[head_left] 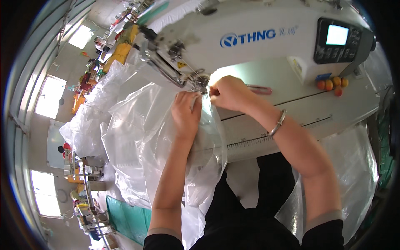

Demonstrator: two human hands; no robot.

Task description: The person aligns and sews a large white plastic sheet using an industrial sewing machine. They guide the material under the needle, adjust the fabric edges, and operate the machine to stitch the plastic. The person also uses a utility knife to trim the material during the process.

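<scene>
A white sewing machine [258,54] stands across the table, and both of my hands are close to its needle and presser foot [201,83]. A large clear plastic sheet [141,121] spreads under the needle area and hangs over the table's front left. My left hand [186,111] is closed on this sheet just left of the presser foot, thumb against fingers. Curled at the right of the needle is my right hand [230,93], its fingertips pinched together. What lies between those fingertips is hidden. A metal bracelet [278,123] circles my right wrist.
A slim pinkish-red tool [259,89] lies behind my right hand. Several small orange fruits [329,84] sit at the machine's base, below its control panel [337,40]. More clear plastic [348,175] hangs at the right; bunched plastic [87,125] and a green sheet [129,218] are left.
</scene>
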